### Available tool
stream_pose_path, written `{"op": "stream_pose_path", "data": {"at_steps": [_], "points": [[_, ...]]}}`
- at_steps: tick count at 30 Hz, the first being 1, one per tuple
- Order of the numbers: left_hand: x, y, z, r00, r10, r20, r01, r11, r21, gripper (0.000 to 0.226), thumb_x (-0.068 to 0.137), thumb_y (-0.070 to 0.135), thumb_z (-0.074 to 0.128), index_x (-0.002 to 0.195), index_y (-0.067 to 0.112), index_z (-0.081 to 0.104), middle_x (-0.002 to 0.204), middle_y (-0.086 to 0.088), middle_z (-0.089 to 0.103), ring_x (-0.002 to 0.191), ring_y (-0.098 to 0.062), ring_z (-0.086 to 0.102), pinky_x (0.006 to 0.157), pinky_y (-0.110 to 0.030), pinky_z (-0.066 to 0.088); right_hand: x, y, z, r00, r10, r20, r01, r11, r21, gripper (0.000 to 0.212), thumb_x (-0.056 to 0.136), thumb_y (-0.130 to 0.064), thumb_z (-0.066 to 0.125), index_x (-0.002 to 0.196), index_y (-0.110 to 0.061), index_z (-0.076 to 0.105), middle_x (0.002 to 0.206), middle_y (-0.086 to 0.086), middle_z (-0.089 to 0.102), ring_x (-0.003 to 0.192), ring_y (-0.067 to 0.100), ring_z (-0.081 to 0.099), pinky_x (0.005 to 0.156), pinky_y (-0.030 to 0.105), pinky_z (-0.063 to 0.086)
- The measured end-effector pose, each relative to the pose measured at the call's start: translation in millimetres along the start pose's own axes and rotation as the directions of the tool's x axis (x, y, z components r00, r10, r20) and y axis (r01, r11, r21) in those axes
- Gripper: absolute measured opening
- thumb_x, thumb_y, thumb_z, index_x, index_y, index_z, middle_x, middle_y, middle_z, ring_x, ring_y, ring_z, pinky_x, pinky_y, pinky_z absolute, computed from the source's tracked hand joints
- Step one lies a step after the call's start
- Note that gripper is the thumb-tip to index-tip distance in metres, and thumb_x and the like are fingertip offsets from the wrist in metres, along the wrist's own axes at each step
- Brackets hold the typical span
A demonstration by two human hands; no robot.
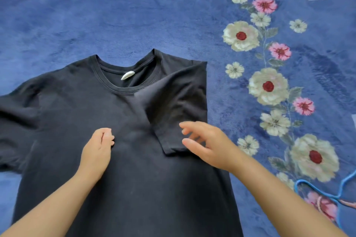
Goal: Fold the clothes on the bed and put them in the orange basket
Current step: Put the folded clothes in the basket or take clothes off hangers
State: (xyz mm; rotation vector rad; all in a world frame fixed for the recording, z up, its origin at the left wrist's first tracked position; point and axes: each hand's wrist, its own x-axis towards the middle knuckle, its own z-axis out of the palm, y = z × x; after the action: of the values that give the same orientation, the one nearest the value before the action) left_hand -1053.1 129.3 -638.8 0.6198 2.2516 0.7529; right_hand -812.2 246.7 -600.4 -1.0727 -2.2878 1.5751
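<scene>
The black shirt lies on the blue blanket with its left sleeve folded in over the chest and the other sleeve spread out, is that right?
Not quite. In the head view the black shirt lies on the blue blanket, but its right sleeve is the one folded in over the chest; the left sleeve is spread out.

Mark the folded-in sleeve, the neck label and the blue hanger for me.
folded-in sleeve (173, 109): head view, middle of the sleeve lying over the shirt's chest.
neck label (128, 75): head view, centre of the white tag inside the collar.
blue hanger (316, 190): head view, its lower bar.
</scene>
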Motion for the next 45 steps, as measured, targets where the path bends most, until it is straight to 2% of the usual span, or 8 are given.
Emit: {"op": "stream_pose_path", "data": {"at_steps": [8,12,18,26,30,34,37,45], "points": [[21,25,23,0.988,-0.105,0.112,0.119,0.985,-0.126,0.039,0.093,0.028,0.052,0.128,0.011,0.045,0.086,0.003,0.060,0.078,-0.010,0.059,0.084,-0.032,0.045,-22,71,19,0.945,-0.117,-0.306,-0.130,0.723,-0.679,0.070,0.047,-0.026,0.078,0.108,-0.010,0.047,0.090,0.008,0.056,0.075,0.026,0.056,0.051,0.030,0.050],[38,48,52,0.965,-0.191,0.180,0.222,0.960,-0.170,0.063,0.085,0.034,0.064,0.136,0.010,0.037,0.089,0.000,0.061,0.088,-0.018,0.063,0.087,-0.034,0.050,-15,76,23,0.943,-0.126,-0.308,-0.121,0.732,-0.670,0.039,0.049,-0.009,0.052,0.084,-0.018,0.040,0.074,-0.003,0.041,0.040,0.023,0.046,0.034,0.018,0.009],[43,69,75,0.911,-0.260,0.319,0.343,0.909,-0.239,0.025,0.084,0.015,0.066,0.105,0.007,0.054,0.083,-0.006,0.060,0.064,-0.019,0.057,0.059,-0.024,0.044,-17,86,15,0.985,-0.100,-0.139,-0.038,0.662,-0.748,0.051,0.042,0.005,0.062,0.073,-0.016,0.027,0.066,0.003,0.040,0.040,0.022,0.028,0.037,0.021,0.001],[12,45,67,0.922,-0.293,0.253,0.366,0.873,-0.323,0.010,0.091,0.018,0.056,0.083,0.012,0.054,0.090,-0.009,0.063,0.078,-0.023,0.064,0.075,-0.034,0.055,-17,86,-13,0.984,0.062,0.167,0.093,0.624,-0.776,0.017,0.063,-0.019,0.030,0.077,-0.019,0.039,0.072,-0.003,0.038,0.051,0.019,0.046,0.038,0.019,0.008],[32,51,60,0.917,-0.258,0.303,0.387,0.752,-0.533,0.013,0.093,0.016,0.055,0.104,0.011,0.056,0.104,-0.007,0.066,0.094,-0.021,0.065,0.074,-0.030,0.053,22,61,-45,0.931,0.301,0.207,-0.159,0.844,-0.512,0.046,0.063,-0.037,0.032,0.086,-0.014,0.065,0.077,-0.009,0.049,0.073,0.014,0.050,0.066,0.026,0.037],[42,52,57,0.896,-0.212,0.389,0.418,0.699,-0.581,0.017,0.092,0.009,0.054,0.108,0.012,0.058,0.098,0.000,0.067,0.083,-0.012,0.066,0.061,-0.022,0.056,93,35,-73,0.965,0.038,-0.260,-0.161,0.868,-0.470,0.041,0.078,0.000,0.039,0.114,0.001,0.060,0.113,0.013,0.060,0.109,0.026,0.052,0.084,0.017,0.031],[46,47,57,0.879,-0.173,0.444,0.428,0.698,-0.575,0.016,0.091,0.005,0.054,0.101,0.015,0.061,0.091,0.003,0.069,0.070,-0.005,0.069,0.055,-0.017,0.054,148,22,-80,0.993,-0.060,-0.102,-0.012,0.807,-0.591,0.060,0.074,0.017,0.037,0.129,-0.003,0.050,0.134,0.011,0.049,0.129,0.027,0.038,0.103,0.020,0.022],[59,45,55,0.818,-0.144,0.557,0.488,0.686,-0.540,0.014,0.092,0.007,0.052,0.094,0.017,0.062,0.076,0.008,0.073,0.067,-0.005,0.069,0.057,-0.018,0.055,199,20,-104,0.948,0.314,-0.046,-0.209,0.508,-0.836,0.024,0.081,-0.001,0.036,0.069,-0.016,0.051,0.064,0.001,0.040,0.083,0.024,0.038,0.090,0.036,0.024]]}}
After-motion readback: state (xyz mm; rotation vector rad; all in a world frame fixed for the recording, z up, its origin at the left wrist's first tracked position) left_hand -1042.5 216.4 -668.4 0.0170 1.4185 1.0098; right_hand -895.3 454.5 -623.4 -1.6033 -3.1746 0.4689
